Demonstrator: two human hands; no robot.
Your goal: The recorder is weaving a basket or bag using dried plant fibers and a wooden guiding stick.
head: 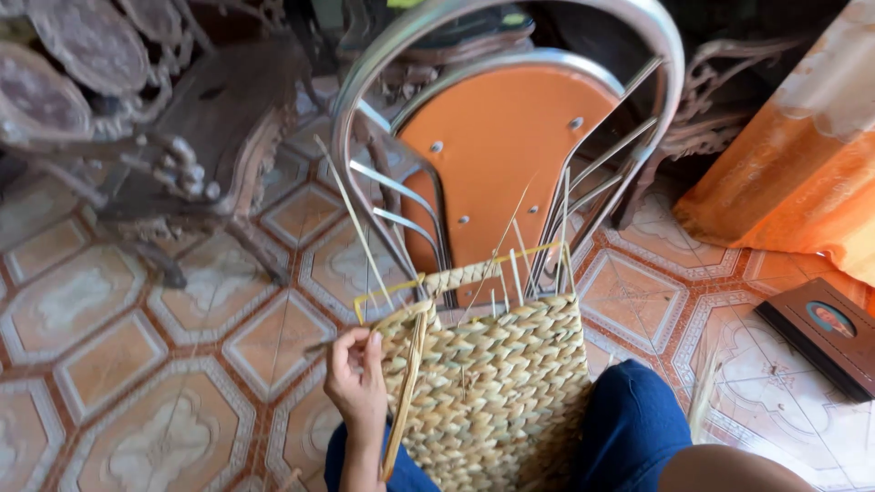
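A half-woven straw basket (497,378) rests between my knees, its open rim framed by a yellow wire and bristling with loose upright stalks. My left hand (355,378) is at the basket's left corner, fingers pinched on a thin straw strand (351,210) that rises up and to the left. A thicker brown fibre strip (406,396) hangs down beside that hand along the basket's edge. My right hand is out of sight; only a bare forearm or knee (729,469) shows at the bottom right.
A metal-framed chair with an orange seat (501,137) lies tipped just beyond the basket. Carved dark wooden furniture (182,137) stands at the upper left. Orange cloth (802,155) hangs at the right, with a dark framed picture (825,333) on the patterned tile floor.
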